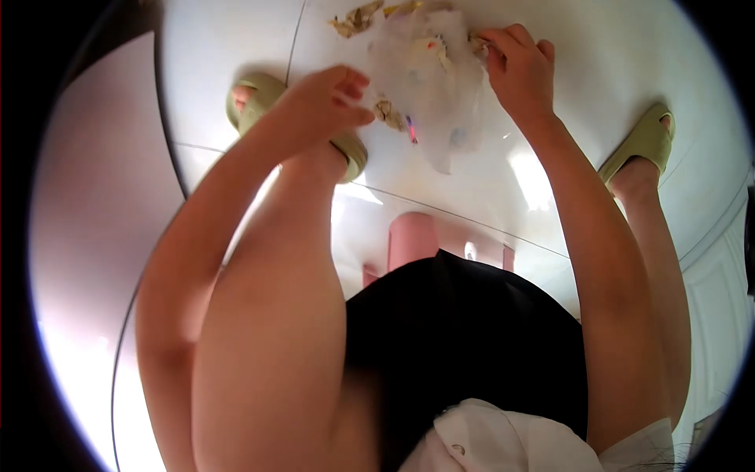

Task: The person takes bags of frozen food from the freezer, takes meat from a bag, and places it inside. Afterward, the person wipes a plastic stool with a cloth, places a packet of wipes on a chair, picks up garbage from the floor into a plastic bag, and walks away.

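A translucent whitish plastic bag [464, 110] lies on the tiled floor at the top middle, with scraps showing through it. Brown crumpled scraps lie around it, one [358, 20] at the upper left and another [389, 115] at its lower left, beside a small purple and red piece [411, 130]. My right hand [525, 71] is at the bag's right edge, its fingertips pinched on a small brownish scrap [476, 42]. To the left of the bag, my left hand [334, 98] has its fingers curled and its thumb apart, with nothing visible in them.
Green slippers are on my feet, the left [259, 98] close to my left hand, the right [645, 141] farther out. A pink plastic stool [413, 236] is under me. A smooth pale panel [110, 157] stands at the left.
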### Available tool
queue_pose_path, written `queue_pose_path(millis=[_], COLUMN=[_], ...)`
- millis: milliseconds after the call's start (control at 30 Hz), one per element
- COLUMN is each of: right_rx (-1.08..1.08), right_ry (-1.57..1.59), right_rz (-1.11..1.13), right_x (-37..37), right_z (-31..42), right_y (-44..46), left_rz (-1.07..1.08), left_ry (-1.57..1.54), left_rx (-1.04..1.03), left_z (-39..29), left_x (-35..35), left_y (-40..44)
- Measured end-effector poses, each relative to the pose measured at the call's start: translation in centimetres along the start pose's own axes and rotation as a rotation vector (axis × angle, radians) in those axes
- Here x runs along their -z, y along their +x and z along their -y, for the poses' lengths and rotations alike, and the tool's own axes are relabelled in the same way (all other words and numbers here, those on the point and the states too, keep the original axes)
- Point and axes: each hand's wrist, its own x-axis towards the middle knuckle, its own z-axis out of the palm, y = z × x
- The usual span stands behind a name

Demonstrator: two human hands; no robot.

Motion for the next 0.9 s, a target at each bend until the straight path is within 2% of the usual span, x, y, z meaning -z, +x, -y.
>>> queue_pose_path(millis=[33,100,133,167,233,267,367,433,500,567,633,667,733,833,900], right_rx=[0.061,-0.015,-0.037,-0.093,-0.32,-0.344,-0.237,-0.243,-0.189,-0.122,-0.187,-0.245,-0.423,-0.738,-0.685], right_ry=[-0.014,-0.083,-0.114,-0.168,-0.051,-0.022,-0.06,0.052,0.067,0.026,0.051,0.075,0.178,0.431,0.526], right_rz=[0.032,0.021,0.009,0.12,0.233,0.249,0.194,0.226,0.277,0.306,0.327,0.332,0.322,0.167,0.064], right_x=[0.3,0.4,0.5,0.7,1.6,2.1,2.1,2.2,2.0,1.8,2.6,3.0,4.0,5.0,4.6], right_z=[0.1,0.5,0.7,1.0,2.9,3.2,2.7,2.7,2.2,1.9,2.0,2.0,2.3,4.0,5.8], right_y=[-1.0,-3.3,-4.1,-5.2,-6.4,-6.4,-5.6,-4.5,-4.1,-4.6,-5.9,-6.3,-7.6,-7.9,-6.4], left_rz=[-0.039,-0.091,-0.043,-0.005,0.002,-0.091,-0.306,-0.343,-0.289,-0.171,-0.101,-0.192,-0.204,-0.159,-0.165], left_ry=[0.012,0.046,0.125,0.214,0.262,0.288,0.398,0.519,0.667,0.814,0.95,0.936,0.954,0.945,0.913], left_rx=[-0.031,-0.054,-0.002,0.04,0.065,-0.028,-0.342,-0.555,-0.742,-0.843,-0.902,-1.032,-0.981,-0.879,-0.875], left_z=[-0.7,-0.4,-1.7,-2.8,-3.0,-3.3,-4.4,-4.4,-3.8,-3.3,-3.0,-2.9,-2.3,-1.8,-1.5], left_x=[-0.4,-1.4,-0.9,-0.2,0.4,0.2,-0.5,-1.4,-2.2,-2.4,-2.7,-2.3,-2.6,-2.9,-2.8], left_y=[0.6,1.7,0.8,0.2,0.1,-0.8,-1.3,-0.4,0.9,1.6,1.6,2.2,1.8,2.1,2.3])
